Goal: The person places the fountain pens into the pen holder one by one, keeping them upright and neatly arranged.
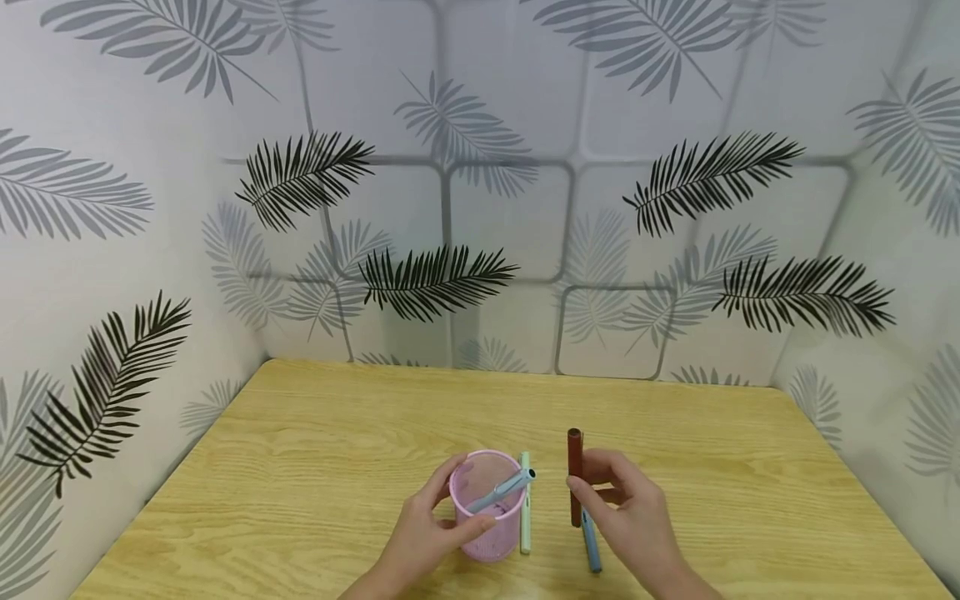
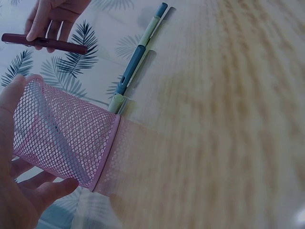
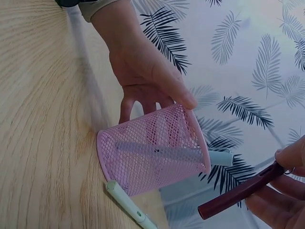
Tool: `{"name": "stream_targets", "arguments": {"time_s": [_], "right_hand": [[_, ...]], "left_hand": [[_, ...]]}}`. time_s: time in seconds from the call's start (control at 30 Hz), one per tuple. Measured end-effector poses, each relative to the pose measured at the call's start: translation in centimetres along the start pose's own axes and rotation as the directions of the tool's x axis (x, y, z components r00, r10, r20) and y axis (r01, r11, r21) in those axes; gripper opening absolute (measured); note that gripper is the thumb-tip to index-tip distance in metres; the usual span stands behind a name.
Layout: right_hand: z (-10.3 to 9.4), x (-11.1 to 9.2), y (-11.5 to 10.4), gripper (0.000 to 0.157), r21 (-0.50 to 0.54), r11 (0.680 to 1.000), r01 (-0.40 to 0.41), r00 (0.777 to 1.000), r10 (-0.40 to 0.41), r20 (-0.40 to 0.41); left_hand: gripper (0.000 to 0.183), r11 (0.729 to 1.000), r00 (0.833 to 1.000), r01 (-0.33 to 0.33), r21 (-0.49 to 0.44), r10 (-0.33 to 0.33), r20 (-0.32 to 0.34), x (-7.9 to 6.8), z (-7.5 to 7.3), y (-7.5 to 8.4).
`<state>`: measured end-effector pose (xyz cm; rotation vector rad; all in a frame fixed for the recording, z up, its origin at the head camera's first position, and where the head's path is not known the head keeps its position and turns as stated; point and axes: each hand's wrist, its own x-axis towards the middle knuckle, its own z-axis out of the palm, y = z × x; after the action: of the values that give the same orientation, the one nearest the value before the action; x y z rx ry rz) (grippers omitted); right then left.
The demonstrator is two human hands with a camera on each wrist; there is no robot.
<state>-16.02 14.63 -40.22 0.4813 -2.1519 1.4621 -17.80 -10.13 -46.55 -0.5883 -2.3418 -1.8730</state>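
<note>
A pink mesh pen cup stands on the table, and my left hand grips it round its left side, fingers near the rim and thumb across the front. Inside the cup a light blue pen leans, its capped end sticking out over the right rim. My right hand pinches a dark red pen between thumb and fingers, holding it upright to the right of the cup. Close beside the cup lies a pale green pen. A darker blue pen lies partly below the right hand.
The wood-grain table reaches back to a pale wall covering with grey and black leaf prints. More of this leaf-printed covering rises at the left and right sides.
</note>
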Motion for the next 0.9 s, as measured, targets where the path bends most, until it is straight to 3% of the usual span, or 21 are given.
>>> {"name": "stream_targets", "arguments": {"time_s": [0.13,0.43,0.67,0.9], "right_hand": [[0.4,0.0,-0.7,0.021,0.055,0.998,-0.024,1.0,0.024,0.003],[1.5,0.6,-1.5,0.027,0.185,0.982,0.044,0.999,-0.048,0.017],[2.8,1.0,-2.1,0.03,0.254,0.958,0.133,0.989,-0.146,0.032],[4.0,0.9,-2.2,0.03,0.286,0.943,0.167,0.983,-0.183,0.029]], "left_hand": [[0.075,1.0,1.0,-0.009,-0.006,0.009,-0.002,0.1,0.0,-0.2],[0.071,1.0,1.0,0.01,-0.003,-0.01,-0.013,0.2,0.0,0.2],[0.071,1.0,1.0,0.006,-0.001,-0.006,-0.002,-0.2,-0.1,2.3],[0.071,1.0,1.0,0.003,-0.004,-0.003,0.01,-0.6,-0.2,3.7]]}}
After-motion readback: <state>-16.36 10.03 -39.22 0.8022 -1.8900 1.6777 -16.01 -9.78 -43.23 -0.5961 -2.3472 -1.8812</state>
